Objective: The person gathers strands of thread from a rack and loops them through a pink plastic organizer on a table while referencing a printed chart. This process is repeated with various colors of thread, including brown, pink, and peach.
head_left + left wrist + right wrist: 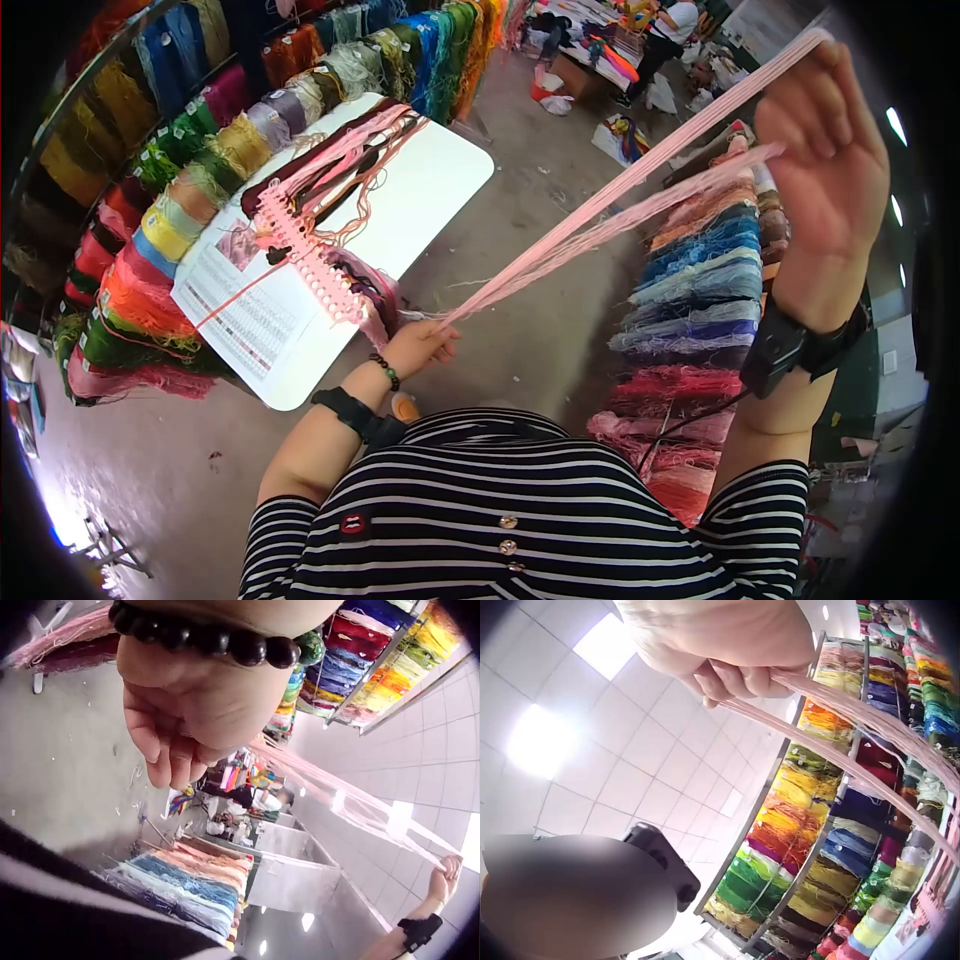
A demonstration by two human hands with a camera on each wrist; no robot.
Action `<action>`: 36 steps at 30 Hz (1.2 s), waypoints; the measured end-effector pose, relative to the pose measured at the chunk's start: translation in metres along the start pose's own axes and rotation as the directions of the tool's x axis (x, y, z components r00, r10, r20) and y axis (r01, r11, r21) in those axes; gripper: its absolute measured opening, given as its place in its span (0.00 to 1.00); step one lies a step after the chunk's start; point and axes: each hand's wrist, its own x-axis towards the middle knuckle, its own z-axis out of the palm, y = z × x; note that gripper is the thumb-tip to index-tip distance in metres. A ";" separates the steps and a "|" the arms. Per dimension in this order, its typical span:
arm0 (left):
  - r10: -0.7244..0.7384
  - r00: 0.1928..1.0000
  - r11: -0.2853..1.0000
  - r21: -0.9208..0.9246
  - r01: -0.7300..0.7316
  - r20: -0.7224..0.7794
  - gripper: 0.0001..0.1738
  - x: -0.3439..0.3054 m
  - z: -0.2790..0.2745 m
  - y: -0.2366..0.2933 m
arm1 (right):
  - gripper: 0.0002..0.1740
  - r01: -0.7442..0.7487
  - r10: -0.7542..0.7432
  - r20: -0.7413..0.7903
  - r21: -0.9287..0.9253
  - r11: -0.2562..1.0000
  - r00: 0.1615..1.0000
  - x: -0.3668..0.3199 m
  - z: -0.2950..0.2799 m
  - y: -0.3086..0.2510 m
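A long skein of pink thread (600, 205) is stretched taut in two strands between the hands. At its lower end the left hand (415, 345) grips it, close to the board's edge. The right hand (830, 170) is raised high at the right and holds the other end, its fingers curled round the loop in the right wrist view. Beside the left hand, a pink holder with a row of holes (315, 270) lies on a white board (440, 190), hung with pink, brown and dark threads. A printed chart sheet (240, 305) lies next to it.
Racks of coloured thread skeins (240, 145) stand along the left, and another rack (690, 280) stands at the right below the raised arm. Farther back are a cluttered table (590, 50) and a person (675, 30). A loose red-pink thread (240, 290) crosses the chart.
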 end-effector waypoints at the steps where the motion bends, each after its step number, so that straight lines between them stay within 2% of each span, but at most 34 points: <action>1: -0.028 1.000 1.000 0.012 0.028 -0.001 0.16 0.001 -0.003 -0.001 | 0.11 0.018 -0.018 0.008 0.013 1.000 1.000 0.007 -0.002 -0.008; 5: -0.131 0.990 0.988 0.070 0.135 -0.050 0.20 -0.004 -0.009 -0.008 | 0.11 0.157 -0.166 0.061 0.120 0.980 0.984 0.028 -0.035 -0.042; 6: -0.153 0.986 0.984 0.086 0.158 -0.070 0.22 -0.007 -0.009 -0.010 | 0.11 0.152 -0.169 0.125 0.137 0.979 0.978 0.034 -0.030 -0.041; 7: -0.215 0.973 0.975 0.042 0.219 -0.087 0.24 -0.009 -0.012 -0.012 | 0.11 0.144 -0.172 0.187 0.156 0.977 0.967 0.037 -0.027 -0.039; 8: -0.277 0.956 0.961 -0.005 0.277 -0.102 0.25 -0.012 -0.015 -0.014 | 0.10 0.221 -0.244 0.180 0.136 0.966 0.953 0.039 -0.031 -0.035; 10: -0.366 0.921 0.930 -0.060 0.361 -0.131 0.26 -0.022 -0.019 -0.005 | 0.09 0.065 -0.103 0.205 0.188 0.980 0.973 0.045 -0.048 -0.020; 12: -0.308 0.937 0.951 -0.070 0.300 -0.168 0.24 -0.040 -0.019 0.024 | 0.09 0.069 -0.073 0.126 0.034 0.997 0.989 0.042 -0.058 0.027; 13: -0.281 0.941 0.960 -0.073 0.271 -0.187 0.23 -0.049 -0.018 0.041 | 0.14 0.132 -0.129 0.034 -0.151 0.980 0.991 0.037 -0.043 0.075; 14: -0.127 0.965 0.990 -0.094 0.108 -0.229 0.22 -0.057 -0.014 0.060 | 0.12 -0.063 0.078 0.090 -0.156 0.986 0.993 0.033 -0.040 0.102; 15: 0.028 0.959 0.993 -0.105 -0.060 -0.280 0.22 -0.065 -0.009 0.081 | 0.10 -0.261 0.290 0.145 -0.193 0.946 0.946 0.028 -0.038 0.129; 16: 0.182 0.922 0.968 -0.100 -0.228 -0.341 0.21 -0.073 -0.004 0.099 | 0.08 -0.428 0.479 0.190 -0.255 0.867 0.857 0.023 -0.035 0.156; 17: 0.210 0.917 0.960 -0.107 -0.260 -0.339 0.21 -0.079 0.002 0.116 | 0.08 -0.495 0.635 0.292 -0.429 0.755 0.715 0.022 -0.030 0.173; 18: 0.238 0.911 0.951 -0.111 -0.289 -0.337 0.22 -0.082 0.010 0.134 | 0.08 -0.233 0.526 0.404 -0.582 0.779 0.748 0.016 -0.036 0.201; 19: 0.264 0.905 0.942 -0.115 -0.317 -0.332 0.22 -0.083 0.019 0.149 | 0.09 0.055 0.415 0.525 -0.666 0.744 0.743 0.013 -0.041 0.226; 20: 0.225 0.904 0.951 -0.122 -0.286 -0.364 0.22 -0.083 0.031 0.156 | 0.10 0.108 0.410 0.492 -0.730 0.675 0.768 0.013 -0.040 0.236; 21: 0.186 0.936 0.963 -0.133 -0.234 -0.300 0.22 -0.082 0.027 0.151 | 0.10 0.151 0.400 0.455 -0.789 0.596 0.796 0.013 -0.040 0.244; 22: 0.171 0.926 0.956 -0.171 -0.239 -0.337 0.20 -0.081 0.026 0.148 | 0.11 0.184 0.382 0.411 -0.842 0.508 0.828 0.016 -0.038 0.248; 25: 0.177 0.885 0.912 -0.267 -0.312 -0.430 0.17 -0.088 0.018 0.137 | 0.08 0.124 0.366 0.425 -0.775 0.620 0.828 0.031 -0.031 0.248; 26: 0.186 0.870 0.891 -0.296 -0.346 -0.456 0.15 -0.092 0.014 0.134 | 0.06 0.275 0.215 0.538 -0.686 0.673 0.815 0.032 -0.033 0.264; 29: 0.192 0.820 0.926 -0.178 -0.334 -0.540 0.13 -0.104 0.000 0.132 | 0.05 0.370 0.228 0.633 -0.666 0.648 0.740 0.042 -0.026 0.289; 32: 0.267 0.797 0.894 -0.170 -0.415 -0.542 0.12 -0.104 -0.016 0.112 | 0.06 0.279 0.193 0.716 -0.486 0.828 0.671 0.060 -0.018 0.321; 33: 0.303 0.790 0.880 -0.162 -0.447 -0.533 0.12 -0.104 -0.022 0.107 | 0.07 -0.105 0.331 0.643 -0.363 0.926 0.690 0.064 -0.014 0.322; 34: 0.249 0.810 0.906 -0.169 -0.389 -0.530 0.12 -0.106 -0.030 0.103 | 0.08 -0.470 0.475 0.592 -0.177 0.865 0.650 0.067 -0.011 0.321; 35: 0.192 0.828 0.927 -0.179 -0.329 -0.527 0.12 -0.108 -0.037 0.099 | 0.09 -0.755 0.604 0.571 0.042 0.655 0.556 0.071 -0.010 0.321; 36: 0.134 0.843 0.945 -0.190 -0.268 -0.521 0.12 -0.110 -0.045 0.095 | 0.10 -0.771 0.574 0.561 0.203 0.604 0.597 0.079 -0.016 0.332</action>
